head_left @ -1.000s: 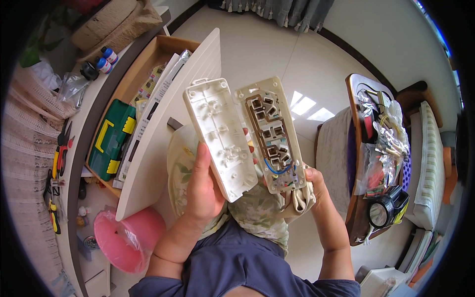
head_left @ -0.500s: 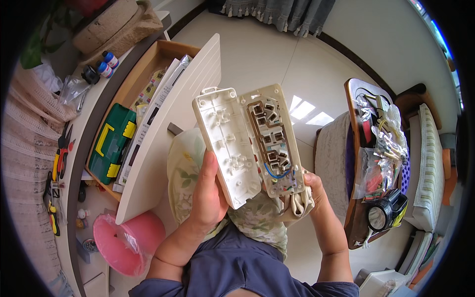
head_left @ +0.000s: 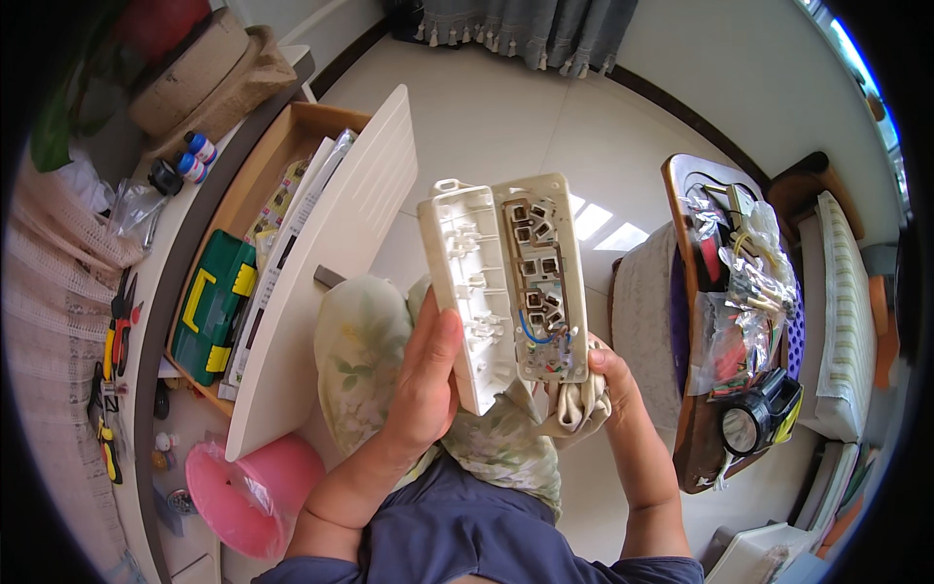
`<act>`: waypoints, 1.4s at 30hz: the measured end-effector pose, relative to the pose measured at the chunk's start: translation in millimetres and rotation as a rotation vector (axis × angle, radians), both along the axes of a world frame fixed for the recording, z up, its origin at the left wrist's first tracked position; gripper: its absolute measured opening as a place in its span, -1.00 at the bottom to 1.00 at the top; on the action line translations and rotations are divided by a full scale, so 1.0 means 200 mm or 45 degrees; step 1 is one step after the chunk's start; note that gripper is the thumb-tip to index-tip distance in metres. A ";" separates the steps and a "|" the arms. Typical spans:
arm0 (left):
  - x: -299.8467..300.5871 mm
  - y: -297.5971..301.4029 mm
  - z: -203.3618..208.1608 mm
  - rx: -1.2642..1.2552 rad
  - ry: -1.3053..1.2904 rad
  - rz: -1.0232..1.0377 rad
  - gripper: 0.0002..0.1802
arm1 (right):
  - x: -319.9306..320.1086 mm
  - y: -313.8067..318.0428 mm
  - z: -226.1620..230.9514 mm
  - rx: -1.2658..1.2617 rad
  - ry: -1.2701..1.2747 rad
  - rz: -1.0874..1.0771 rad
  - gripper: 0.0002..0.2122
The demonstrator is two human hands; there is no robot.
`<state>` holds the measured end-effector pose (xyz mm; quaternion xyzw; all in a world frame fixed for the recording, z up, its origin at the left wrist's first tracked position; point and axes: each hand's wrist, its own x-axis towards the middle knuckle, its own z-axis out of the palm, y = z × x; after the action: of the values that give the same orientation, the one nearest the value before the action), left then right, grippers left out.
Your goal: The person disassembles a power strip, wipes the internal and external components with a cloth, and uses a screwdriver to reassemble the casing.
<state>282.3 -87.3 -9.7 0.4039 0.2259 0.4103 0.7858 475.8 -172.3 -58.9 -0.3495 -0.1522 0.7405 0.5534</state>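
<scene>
So the power strip is sitting opened up in both hands, held up in front of the person's chest, over the lap and a floral cloth (head_left: 360, 360).

The left hand (head_left: 423, 384) is gripping the cream cover half (head_left: 467, 292) from below, thumb pressing on its inner face and the other fingers wrapping round behind it, so they're clamped on that shell. The cover is standing roughly upright, ribbed inside facing the camera.

The right hand (head_left: 608, 375) is holding the base half (head_left: 540, 277) at its lower end, fingers closing around it together with the bunched-up cream cord (head_left: 574, 404). Inside the base the socket contacts are showing in a column, with blue and other wires (head_left: 535, 331) sitting near the bottom. The two halves are touching along their long edges, opening out like a book.

Off to the left, a white board (head_left: 321, 263) is leaning against a wooden shelf unit, and a green and yellow toolbox (head_left: 214, 302) is sitting in it. A pink bucket (head_left: 248, 492) is sitting near the lower left. On the right, a small wooden table (head_left: 681, 409) is carrying plastic bags and a black and yellow lamp (head_left: 759, 419) near its near edge.
</scene>
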 end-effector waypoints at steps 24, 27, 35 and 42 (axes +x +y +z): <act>0.39 0.42 0.10 1.100 0.436 0.256 -0.37 | 0.26 0.00 0.18 0.282 -0.641 -0.391 -0.32; 0.31 0.45 0.12 1.181 0.437 0.266 -0.25 | 0.26 -0.06 0.12 0.224 -0.308 -0.318 -0.25; 0.27 0.39 0.10 1.101 0.431 0.277 -0.16 | 0.22 -0.07 0.09 0.219 -0.021 -0.182 -0.17; 0.28 0.37 0.09 1.105 0.425 0.222 -0.17 | 0.23 -0.06 0.03 0.289 0.101 -0.118 -0.15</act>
<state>337.4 -12.6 7.4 0.7349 0.1900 0.4607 0.4599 522.8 -184.2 -52.6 -0.2617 -0.1969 0.7054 0.6286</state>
